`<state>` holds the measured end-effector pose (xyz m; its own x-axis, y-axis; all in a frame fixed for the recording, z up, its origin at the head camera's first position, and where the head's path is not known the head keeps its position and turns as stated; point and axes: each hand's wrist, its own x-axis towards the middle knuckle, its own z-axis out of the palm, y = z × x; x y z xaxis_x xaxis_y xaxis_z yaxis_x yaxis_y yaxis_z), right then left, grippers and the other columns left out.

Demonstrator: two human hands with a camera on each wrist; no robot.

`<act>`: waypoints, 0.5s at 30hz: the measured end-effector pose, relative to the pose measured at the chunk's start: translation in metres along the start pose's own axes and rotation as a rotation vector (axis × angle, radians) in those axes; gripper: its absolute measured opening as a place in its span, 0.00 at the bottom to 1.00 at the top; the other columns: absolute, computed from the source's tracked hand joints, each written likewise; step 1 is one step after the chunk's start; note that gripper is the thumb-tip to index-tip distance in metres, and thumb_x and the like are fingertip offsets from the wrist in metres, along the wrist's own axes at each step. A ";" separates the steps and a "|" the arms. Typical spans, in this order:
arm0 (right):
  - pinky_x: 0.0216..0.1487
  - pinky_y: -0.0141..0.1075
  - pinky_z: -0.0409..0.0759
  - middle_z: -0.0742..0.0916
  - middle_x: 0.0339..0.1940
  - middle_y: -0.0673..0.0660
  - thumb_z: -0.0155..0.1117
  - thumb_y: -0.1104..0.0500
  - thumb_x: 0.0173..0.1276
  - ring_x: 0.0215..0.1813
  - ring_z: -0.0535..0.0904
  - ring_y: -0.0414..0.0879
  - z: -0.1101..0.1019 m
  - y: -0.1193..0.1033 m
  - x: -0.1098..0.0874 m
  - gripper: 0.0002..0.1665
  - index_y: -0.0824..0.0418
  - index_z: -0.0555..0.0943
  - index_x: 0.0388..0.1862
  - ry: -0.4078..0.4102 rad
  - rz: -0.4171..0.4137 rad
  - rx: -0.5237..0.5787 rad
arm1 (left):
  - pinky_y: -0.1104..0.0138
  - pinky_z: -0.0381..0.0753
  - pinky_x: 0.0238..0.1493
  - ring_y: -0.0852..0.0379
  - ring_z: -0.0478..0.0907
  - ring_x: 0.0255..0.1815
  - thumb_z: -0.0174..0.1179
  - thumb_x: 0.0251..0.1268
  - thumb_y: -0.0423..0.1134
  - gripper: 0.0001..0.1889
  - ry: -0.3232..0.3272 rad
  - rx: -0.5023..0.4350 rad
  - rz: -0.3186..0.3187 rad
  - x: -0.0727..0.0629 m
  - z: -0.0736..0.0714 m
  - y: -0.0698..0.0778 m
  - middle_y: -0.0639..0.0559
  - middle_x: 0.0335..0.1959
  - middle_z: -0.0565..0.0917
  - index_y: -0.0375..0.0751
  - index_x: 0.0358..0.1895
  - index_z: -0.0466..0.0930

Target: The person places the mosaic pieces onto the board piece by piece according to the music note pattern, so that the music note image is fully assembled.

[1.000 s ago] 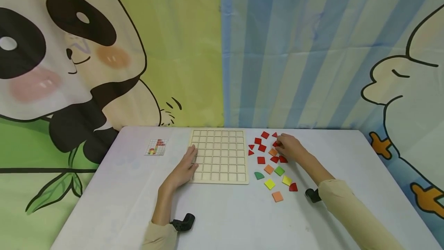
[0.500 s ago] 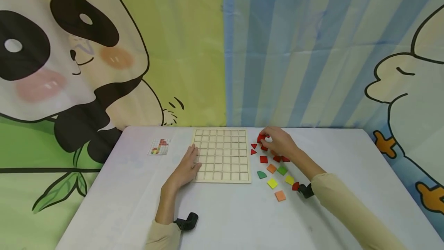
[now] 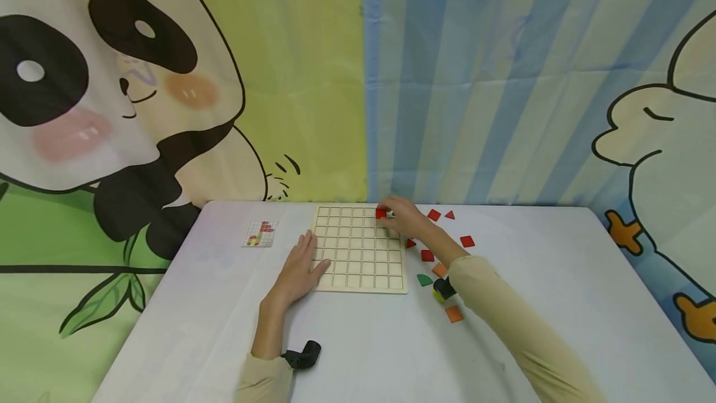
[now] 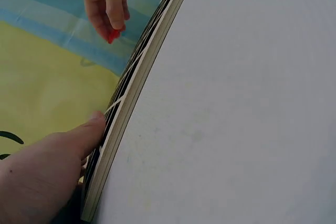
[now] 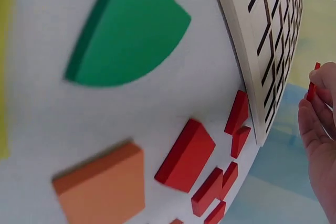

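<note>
My right hand (image 3: 407, 217) pinches a red square tile (image 3: 381, 213) between thumb and fingers over the far right part of a wooden grid board (image 3: 358, 264). In the right wrist view the red tile (image 5: 313, 85) is seen nearly edge-on, above the board's grid. My left hand (image 3: 294, 271) rests along the board's left side, its fingers extended. From the left wrist, the thumb (image 4: 93, 128) lies on the board's rim (image 4: 137, 85), and the other fingers are mostly hidden. Loose red tiles lie right of the board, partly covered by my right forearm.
A small printed card (image 3: 260, 234) with a coloured pattern lies left of the board. Near the board's right side are a green quarter-circle tile (image 3: 424, 280), an orange square tile (image 3: 454, 314) and a red triangle tile (image 3: 450, 214). A patterned curtain (image 3: 475, 111) stands behind the table.
My right hand has moved left from among the loose tiles to above the board, bringing a red square tile. My left hand has stayed at the board's left side.
</note>
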<state>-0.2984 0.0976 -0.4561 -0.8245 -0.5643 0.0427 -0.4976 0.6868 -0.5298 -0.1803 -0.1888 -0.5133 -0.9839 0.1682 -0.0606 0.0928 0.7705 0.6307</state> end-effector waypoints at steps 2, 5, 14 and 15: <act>0.62 0.49 0.82 0.85 0.58 0.65 0.65 0.61 0.75 0.59 0.81 0.59 0.003 0.000 0.006 0.21 0.70 0.80 0.63 -0.020 0.020 -0.002 | 0.46 0.38 0.85 0.41 0.34 0.88 0.51 0.81 0.54 0.43 0.005 0.015 0.002 0.001 0.002 -0.003 0.39 0.87 0.40 0.31 0.83 0.42; 0.61 0.49 0.82 0.84 0.58 0.64 0.64 0.61 0.76 0.57 0.81 0.58 0.006 0.001 0.013 0.21 0.68 0.80 0.64 -0.032 0.049 -0.012 | 0.45 0.39 0.85 0.40 0.35 0.88 0.50 0.82 0.55 0.43 0.029 0.039 0.015 0.001 0.006 -0.005 0.38 0.87 0.41 0.30 0.83 0.43; 0.63 0.49 0.81 0.87 0.57 0.64 0.63 0.64 0.75 0.60 0.82 0.58 0.013 -0.004 0.028 0.17 0.68 0.84 0.59 -0.011 -0.016 -0.044 | 0.45 0.43 0.85 0.39 0.41 0.87 0.52 0.80 0.56 0.42 0.109 0.068 0.041 0.002 0.013 -0.007 0.38 0.86 0.47 0.30 0.82 0.49; 0.63 0.49 0.81 0.87 0.57 0.65 0.63 0.64 0.75 0.60 0.82 0.59 0.014 -0.005 0.030 0.17 0.68 0.84 0.59 -0.016 -0.020 -0.049 | 0.45 0.43 0.85 0.39 0.41 0.87 0.53 0.80 0.55 0.42 0.116 0.057 0.043 0.002 0.013 -0.008 0.38 0.86 0.48 0.31 0.82 0.50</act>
<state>-0.3166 0.0712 -0.4645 -0.8103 -0.5847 0.0390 -0.5265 0.6972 -0.4865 -0.1809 -0.1862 -0.5283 -0.9896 0.1322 0.0574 0.1406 0.7984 0.5855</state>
